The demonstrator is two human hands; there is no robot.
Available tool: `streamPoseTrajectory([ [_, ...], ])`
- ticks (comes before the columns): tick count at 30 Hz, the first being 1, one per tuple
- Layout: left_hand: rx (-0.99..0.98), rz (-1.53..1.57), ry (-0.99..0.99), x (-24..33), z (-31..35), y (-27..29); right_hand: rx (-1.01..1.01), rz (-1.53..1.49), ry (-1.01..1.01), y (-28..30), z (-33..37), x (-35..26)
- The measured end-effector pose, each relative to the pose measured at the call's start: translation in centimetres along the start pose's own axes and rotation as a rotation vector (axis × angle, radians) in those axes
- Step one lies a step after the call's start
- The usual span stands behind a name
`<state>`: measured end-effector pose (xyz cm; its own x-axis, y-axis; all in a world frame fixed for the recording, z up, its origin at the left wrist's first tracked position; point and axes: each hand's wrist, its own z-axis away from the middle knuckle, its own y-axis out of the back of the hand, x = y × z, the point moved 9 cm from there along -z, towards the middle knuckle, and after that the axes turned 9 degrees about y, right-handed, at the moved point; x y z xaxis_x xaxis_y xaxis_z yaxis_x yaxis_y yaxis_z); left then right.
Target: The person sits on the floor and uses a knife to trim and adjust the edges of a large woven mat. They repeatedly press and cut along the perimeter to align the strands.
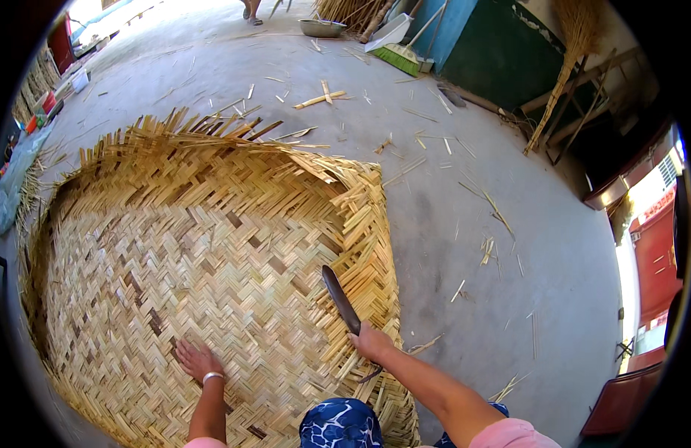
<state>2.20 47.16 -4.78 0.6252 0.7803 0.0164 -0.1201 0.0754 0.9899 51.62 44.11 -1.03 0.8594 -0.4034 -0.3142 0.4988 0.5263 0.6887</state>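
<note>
A large woven mat (188,284) of pale and brown split strips lies in front of me, its far and right edges turned up. My left hand (198,360) rests flat on the woven surface with fingers stretched out and a light bracelet at the wrist. Near the right edge, my right hand (372,342) is closed around the lower end of a dark, long, flat blade-shaped tool (340,299). That tool points forward and left over the folded right border (368,250). Loose strip ends stick up along the far edge (147,138).
Loose strips (319,98) litter the grey floor. Farther off are a metal basin (322,28), a green broom (399,58) beside a white dustpan (390,31), and a tall straw broom (569,71). A person's feet (251,16) show at the top. My blue patterned knee (340,424) is at the mat's near edge.
</note>
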Motion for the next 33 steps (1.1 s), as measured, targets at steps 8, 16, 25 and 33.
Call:
streamPoseTrajectory([
  [8,-0.032,-0.02,-0.043,-0.6,0.0,0.6,-0.058,0.061,-0.071,-1.1,-0.6,-0.9],
  [16,-0.092,0.009,-0.038,-1.2,-0.7,0.8,-0.067,0.102,-0.105,-2.4,-1.9,-0.8],
  [25,-0.159,0.022,-0.041,-1.3,-1.2,0.3,-0.073,0.112,-0.111,-2.8,-2.9,-0.9],
  [33,-0.155,0.047,-0.042,-1.6,-0.9,0.8,-0.073,0.227,-0.245,-4.7,-4.4,1.5],
])
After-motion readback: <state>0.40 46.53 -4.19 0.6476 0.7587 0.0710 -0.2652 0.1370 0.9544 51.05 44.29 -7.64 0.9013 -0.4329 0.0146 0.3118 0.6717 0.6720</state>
